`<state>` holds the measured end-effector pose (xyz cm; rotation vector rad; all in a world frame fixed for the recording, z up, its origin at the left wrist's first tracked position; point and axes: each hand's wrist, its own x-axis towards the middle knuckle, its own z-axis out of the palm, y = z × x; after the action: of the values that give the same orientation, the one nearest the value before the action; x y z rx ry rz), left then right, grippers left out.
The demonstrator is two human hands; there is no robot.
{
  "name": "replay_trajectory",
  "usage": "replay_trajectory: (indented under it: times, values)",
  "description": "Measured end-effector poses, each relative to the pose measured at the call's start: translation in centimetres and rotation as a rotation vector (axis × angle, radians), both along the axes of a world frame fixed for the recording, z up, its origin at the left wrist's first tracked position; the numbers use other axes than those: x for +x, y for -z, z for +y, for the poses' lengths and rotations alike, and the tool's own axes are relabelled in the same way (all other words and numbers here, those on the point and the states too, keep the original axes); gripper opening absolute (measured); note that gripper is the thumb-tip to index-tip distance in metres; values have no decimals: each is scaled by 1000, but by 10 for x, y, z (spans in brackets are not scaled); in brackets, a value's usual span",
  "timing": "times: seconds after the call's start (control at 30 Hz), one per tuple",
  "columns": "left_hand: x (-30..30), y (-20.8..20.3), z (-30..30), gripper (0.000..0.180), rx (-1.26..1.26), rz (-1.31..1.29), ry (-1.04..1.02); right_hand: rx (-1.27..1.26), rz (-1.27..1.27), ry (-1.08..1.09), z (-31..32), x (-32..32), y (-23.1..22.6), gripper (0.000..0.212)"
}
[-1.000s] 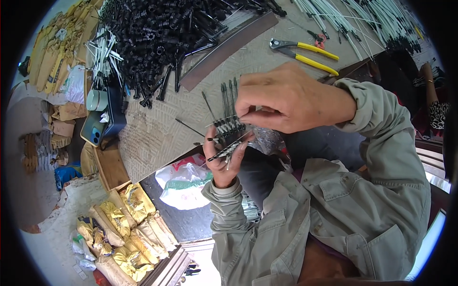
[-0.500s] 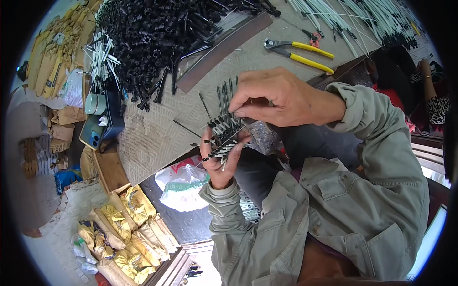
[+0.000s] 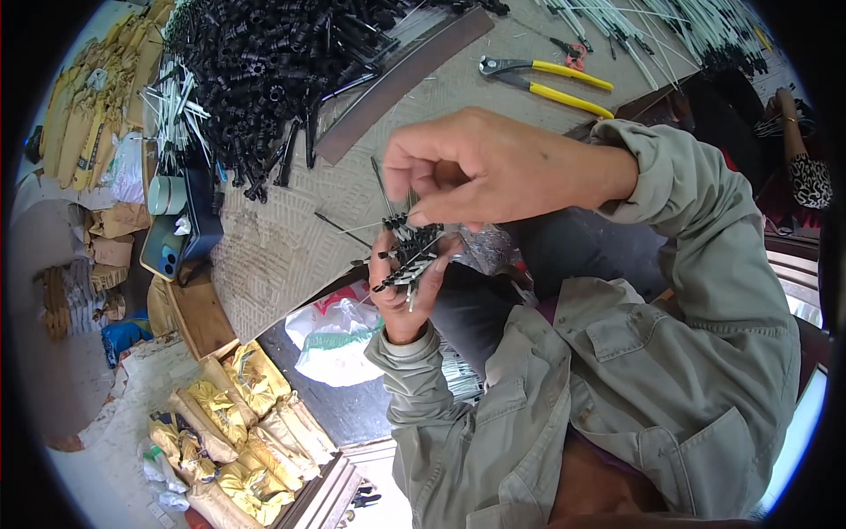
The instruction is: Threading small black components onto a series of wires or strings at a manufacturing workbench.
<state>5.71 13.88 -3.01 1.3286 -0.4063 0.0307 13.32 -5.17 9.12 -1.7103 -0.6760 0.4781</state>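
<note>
A bundle of short thin rods (image 3: 412, 251), black and white with black tips, is gripped in my left hand (image 3: 403, 295), fingers and thumb wrapped round it. A few thin black rods stick out of its far side over the table edge. My right hand (image 3: 480, 167) hovers just above the bundle with its fingers curled and the thumb tip near the rods. A thin pale strand (image 3: 357, 229) runs leftward from near that thumb. What the right fingers pinch is mostly hidden behind them.
On the table (image 3: 264, 264) lie a heap of black plastic parts (image 3: 264, 79), a flat dark bar (image 3: 405, 84), yellow-handled pincers (image 3: 555, 84) and white rods (image 3: 626, 35). A phone (image 3: 163, 251) stands at the left edge. Below are a plastic bag (image 3: 335, 348) and a box of wrapped packs (image 3: 229, 423).
My right hand has moved slightly left, its fingers now looser and covering more of the rods' far ends. My left hand keeps its grip on the bundle. The view has shifted slightly.
</note>
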Motion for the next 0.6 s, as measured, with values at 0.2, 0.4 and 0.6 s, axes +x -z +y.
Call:
replay_trajectory:
  times: [0.2, 0.4, 0.6]
  values:
    - [2, 6, 4, 75, -23, 31, -2, -80, -225, -68, 14, 15, -1, 17]
    - [-1, -4, -15, 85, -53, -12, -219, 53, -392, -86, 25, 23, 11, 13]
    - [4, 6, -4, 62, -55, -156, -79, -86, -469, -89, 24, 32, -1, 9]
